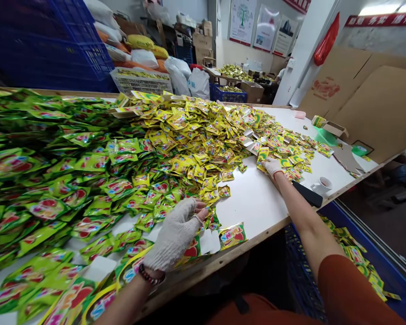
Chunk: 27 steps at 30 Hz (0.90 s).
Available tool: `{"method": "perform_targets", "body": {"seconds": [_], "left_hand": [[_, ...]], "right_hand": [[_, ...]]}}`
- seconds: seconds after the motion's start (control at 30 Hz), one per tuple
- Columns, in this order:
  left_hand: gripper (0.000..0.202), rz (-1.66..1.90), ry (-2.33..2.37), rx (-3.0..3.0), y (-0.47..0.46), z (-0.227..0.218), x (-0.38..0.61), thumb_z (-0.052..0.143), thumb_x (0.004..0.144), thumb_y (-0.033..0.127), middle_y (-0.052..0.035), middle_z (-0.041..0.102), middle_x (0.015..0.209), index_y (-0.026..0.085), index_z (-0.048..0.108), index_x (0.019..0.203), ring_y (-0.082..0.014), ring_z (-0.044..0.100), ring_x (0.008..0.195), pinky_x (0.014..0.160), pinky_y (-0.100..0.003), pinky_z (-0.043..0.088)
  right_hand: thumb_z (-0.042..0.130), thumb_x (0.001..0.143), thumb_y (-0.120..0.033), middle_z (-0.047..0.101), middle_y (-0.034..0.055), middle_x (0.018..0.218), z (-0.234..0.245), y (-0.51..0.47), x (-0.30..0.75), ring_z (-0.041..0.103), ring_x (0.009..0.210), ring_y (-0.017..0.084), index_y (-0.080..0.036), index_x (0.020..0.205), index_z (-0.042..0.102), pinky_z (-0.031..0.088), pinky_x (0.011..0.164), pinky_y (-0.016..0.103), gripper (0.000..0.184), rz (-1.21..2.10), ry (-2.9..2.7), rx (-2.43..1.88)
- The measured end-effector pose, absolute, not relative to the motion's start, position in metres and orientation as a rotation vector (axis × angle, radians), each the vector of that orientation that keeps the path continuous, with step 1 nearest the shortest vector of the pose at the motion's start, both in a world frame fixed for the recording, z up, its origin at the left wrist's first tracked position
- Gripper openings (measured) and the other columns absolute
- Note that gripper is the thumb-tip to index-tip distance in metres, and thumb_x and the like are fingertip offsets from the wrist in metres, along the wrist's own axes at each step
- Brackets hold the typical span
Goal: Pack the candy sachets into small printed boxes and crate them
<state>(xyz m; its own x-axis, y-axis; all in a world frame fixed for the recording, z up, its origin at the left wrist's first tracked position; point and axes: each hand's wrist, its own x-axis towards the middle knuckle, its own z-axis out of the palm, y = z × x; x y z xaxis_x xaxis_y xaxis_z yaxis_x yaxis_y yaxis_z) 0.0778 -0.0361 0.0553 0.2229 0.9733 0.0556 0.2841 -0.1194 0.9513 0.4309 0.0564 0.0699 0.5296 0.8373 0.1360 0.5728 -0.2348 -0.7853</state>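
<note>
My left hand (pixel 177 232), in a white knit glove with bare fingertips, is over the near edge of the green candy packets (pixel 118 187). Its fingers are loosely bent, thumb apart, with nothing visible between them. Just beyond its fingertips lies an open small carton (pixel 232 235) with white flaps and a watermelon print. Farther off, my right hand (pixel 272 167), also gloved, is closed at a small yellow carton (pixel 263 155) beside the heap of yellow packets (pixel 189 131). The fingers' far side is hidden.
A black phone-like object (pixel 307 194) and a white cup (pixel 322 185) stand near the table's wooden edge (pixel 257 241). Green bowls (pixel 325 136) and cardboard lie at the far right. Below the table, a blue crate (pixel 389 282) holds yellow cartons. Stacked blue crates (pixel 54 49) rise behind left.
</note>
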Motion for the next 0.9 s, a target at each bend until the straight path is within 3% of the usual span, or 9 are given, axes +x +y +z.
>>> {"method": "perform_targets", "body": {"seconds": [0.13, 0.3, 0.37, 0.47, 0.57, 0.63, 0.73, 0.9], "left_hand": [[0.042, 0.898, 1.161, 1.463, -0.036, 0.058, 0.08, 0.075, 0.071, 0.057, -0.0076, 0.075, 0.097, 0.021, 0.07, 0.093, -0.0274, 0.069, 0.093, 0.078, -0.037, 0.057], [0.063, 0.973, 0.999, 1.268, -0.024, 0.063, 0.085, 0.083, 0.062, 0.057, -0.0116, 0.072, 0.115, 0.02, 0.066, 0.11, -0.0291, 0.067, 0.105, 0.086, -0.037, 0.056], [0.064, 0.918, 0.808, 1.203, -0.024, 0.064, 0.089, 0.083, 0.062, 0.055, -0.0123, 0.071, 0.115, 0.019, 0.065, 0.112, -0.0297, 0.068, 0.105, 0.085, -0.038, 0.057], [0.053, 0.796, 0.582, 1.103, -0.031, 0.066, 0.092, 0.08, 0.065, 0.053, -0.0113, 0.073, 0.104, 0.019, 0.068, 0.104, -0.0298, 0.069, 0.096, 0.079, -0.038, 0.057], [0.043, 0.932, 0.629, 1.079, -0.039, 0.066, 0.082, 0.074, 0.072, 0.051, -0.0094, 0.072, 0.099, 0.02, 0.066, 0.101, -0.0275, 0.068, 0.093, 0.079, -0.038, 0.055], [0.04, 1.056, 0.864, 1.259, -0.041, 0.065, 0.071, 0.072, 0.074, 0.051, -0.0065, 0.069, 0.095, 0.021, 0.062, 0.098, -0.0245, 0.066, 0.09, 0.08, -0.037, 0.053], [0.045, 1.062, 1.359, 1.836, -0.039, 0.059, 0.058, 0.078, 0.067, 0.055, -0.005, 0.065, 0.088, 0.021, 0.058, 0.089, -0.0249, 0.061, 0.087, 0.081, -0.038, 0.048], [0.041, 0.785, 1.675, 2.479, -0.041, 0.046, 0.058, 0.072, 0.073, 0.05, -0.012, 0.064, 0.091, 0.018, 0.059, 0.094, -0.0299, 0.059, 0.086, 0.076, -0.04, 0.043]], "right_hand": [[0.065, 0.091, -0.047, 0.071, 0.007, 0.101, 0.054, 0.049, 0.416, 0.067, 0.086, 0.017, -0.012, 0.106, 0.067, 0.057, 0.078, 0.034, 0.038, 0.612, -1.169, -1.737], [0.071, 0.066, -0.072, 0.071, 0.0069, 0.082, 0.031, 0.003, 0.351, 0.065, 0.07, 0.018, -0.015, 0.095, 0.067, 0.056, 0.066, 0.033, 0.064, 1.05, -1.323, -1.4], [0.076, 0.062, -0.07, 0.069, 0.0059, 0.077, 0.028, -0.019, 0.322, 0.065, 0.07, 0.02, -0.016, 0.088, 0.068, 0.057, 0.067, 0.035, 0.06, 1.439, -1.454, -1.095], [0.082, 0.062, -0.061, 0.067, 0.0048, 0.076, 0.032, -0.04, 0.295, 0.065, 0.074, 0.02, -0.016, 0.077, 0.068, 0.058, 0.072, 0.035, 0.05, 1.706, -1.535, -0.865], [0.082, 0.067, -0.058, 0.067, 0.0039, 0.083, 0.04, -0.045, 0.289, 0.063, 0.072, 0.016, -0.017, 0.083, 0.067, 0.057, 0.071, 0.031, 0.046, 1.692, -1.476, -0.868], [0.08, 0.071, -0.056, 0.067, 0.003, 0.082, 0.045, -0.045, 0.289, 0.061, 0.064, 0.014, -0.019, 0.091, 0.066, 0.056, 0.061, 0.028, 0.045, 1.593, -1.373, -0.976], [0.077, 0.075, -0.058, 0.064, 0.0008, 0.075, 0.053, -0.048, 0.286, 0.054, 0.052, 0.011, -0.021, 0.097, 0.063, 0.047, 0.044, 0.024, 0.045, 1.341, -1.237, -1.152], [0.074, 0.078, -0.054, 0.066, 0.0044, 0.09, 0.062, -0.049, 0.268, 0.061, 0.076, 0.017, -0.021, 0.097, 0.065, 0.053, 0.063, 0.028, 0.04, 1.02, -1.413, -1.241]]}}
